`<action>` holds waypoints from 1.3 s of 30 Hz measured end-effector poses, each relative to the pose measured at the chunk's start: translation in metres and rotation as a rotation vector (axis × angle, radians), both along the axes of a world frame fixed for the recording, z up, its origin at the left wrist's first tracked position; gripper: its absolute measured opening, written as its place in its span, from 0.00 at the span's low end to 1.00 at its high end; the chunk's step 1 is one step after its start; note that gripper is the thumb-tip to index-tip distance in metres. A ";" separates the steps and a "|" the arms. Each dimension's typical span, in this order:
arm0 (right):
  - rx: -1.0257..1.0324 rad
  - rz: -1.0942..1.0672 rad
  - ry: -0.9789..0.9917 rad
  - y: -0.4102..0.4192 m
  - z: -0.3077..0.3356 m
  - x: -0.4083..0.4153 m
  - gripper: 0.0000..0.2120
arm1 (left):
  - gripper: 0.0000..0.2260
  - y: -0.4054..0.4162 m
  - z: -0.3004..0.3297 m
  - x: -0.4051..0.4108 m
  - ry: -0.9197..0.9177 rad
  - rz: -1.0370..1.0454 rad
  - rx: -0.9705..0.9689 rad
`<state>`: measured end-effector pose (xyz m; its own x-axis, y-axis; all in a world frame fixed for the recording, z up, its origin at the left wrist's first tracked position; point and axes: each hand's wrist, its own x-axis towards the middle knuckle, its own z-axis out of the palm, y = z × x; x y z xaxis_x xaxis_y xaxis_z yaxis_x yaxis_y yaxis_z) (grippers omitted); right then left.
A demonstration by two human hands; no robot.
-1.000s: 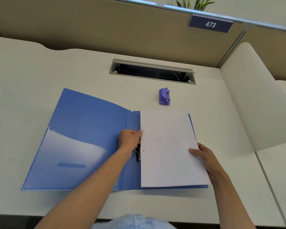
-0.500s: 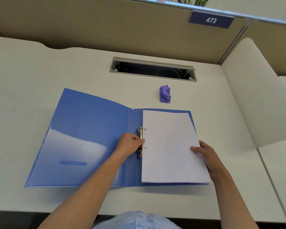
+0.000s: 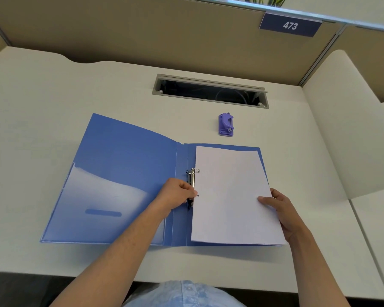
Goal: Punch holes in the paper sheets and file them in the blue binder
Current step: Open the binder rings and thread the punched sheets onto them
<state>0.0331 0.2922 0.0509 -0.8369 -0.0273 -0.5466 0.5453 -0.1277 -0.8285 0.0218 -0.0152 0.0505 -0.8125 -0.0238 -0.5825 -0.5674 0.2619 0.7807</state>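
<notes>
Change: my left hand (image 3: pixel 176 193) has slid down the metal ring mechanism (image 3: pixel 191 185) from its top ring to the lower part, and the stack of white paper sheets (image 3: pixel 231 196) now lies flatter on the right cover; I judge the top hole is threaded and the lower one is next.
Left grip: my fingers curl round the lower end of the mechanism, pinching it where the small punched hole (image 3: pixel 197 195) sits just beside it.
Right grip: my right hand (image 3: pixel 279 209) grasps the sheets' right edge, thumb on top, fingers hidden beneath.
Paper: thin, matte, slightly bowed, resting on the right half of the open blue plastic binder (image 3: pixel 129 156).
Binder: glossy, flat on the pale desk (image 3: pixel 53 96), with a translucent pocket inside the left cover.
Beyond: a small purple plastic hole punch (image 3: pixel 226 124) stands behind the binder, apart from it.
</notes>
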 end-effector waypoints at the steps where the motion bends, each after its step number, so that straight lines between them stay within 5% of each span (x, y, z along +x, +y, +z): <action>1: 0.004 -0.005 0.000 0.001 0.000 0.001 0.10 | 0.03 0.000 0.000 0.000 -0.002 -0.006 0.003; 39: 0.001 -0.044 0.028 0.001 -0.004 0.005 0.12 | 0.04 -0.005 0.001 0.008 -0.015 -0.084 0.036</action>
